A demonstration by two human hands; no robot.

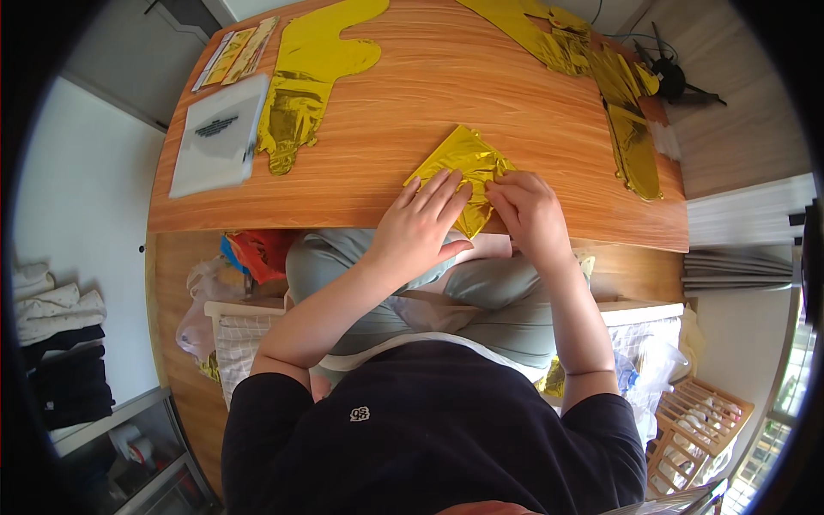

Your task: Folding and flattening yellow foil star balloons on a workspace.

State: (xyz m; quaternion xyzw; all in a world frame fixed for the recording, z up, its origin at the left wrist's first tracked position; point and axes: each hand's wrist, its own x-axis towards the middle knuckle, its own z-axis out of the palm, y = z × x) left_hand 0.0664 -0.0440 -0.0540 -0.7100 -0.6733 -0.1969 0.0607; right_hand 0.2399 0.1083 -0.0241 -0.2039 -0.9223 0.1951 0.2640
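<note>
"Two grips on one thing?"

"Yes. The left grip [418,221] and the right grip [535,212] both touch a gold foil piece [466,161] lying between and just ahead of them, at the near edge of the table [412,90]."

"How does the foil look?"

"Mirror-bright yellow gold, roughly a diamond, one corner pointing away from the grips and another coming back between them. Ahead of the left fingertips it is fairly smooth, with a straight outer edge. Beside the right grip it breaks into crumpled ridges, dark creases and pale glints, and its outline is more ragged."

"And the grips themselves?"

"The left is palm down, fingers spread flat over the foil's left side, thumb held out. The right has bent fingers, thumb and forefinger tips close together on the foil's right side; whether they pinch a fold, I cannot tell."

"What else lies about?"

"A lobed foil sheet [302,64], well ahead and left of the left grip, with a translucent plastic packet [193,163] beyond it to the left. A narrower foil strip [635,154] lies ahead and right of the right grip."
</note>
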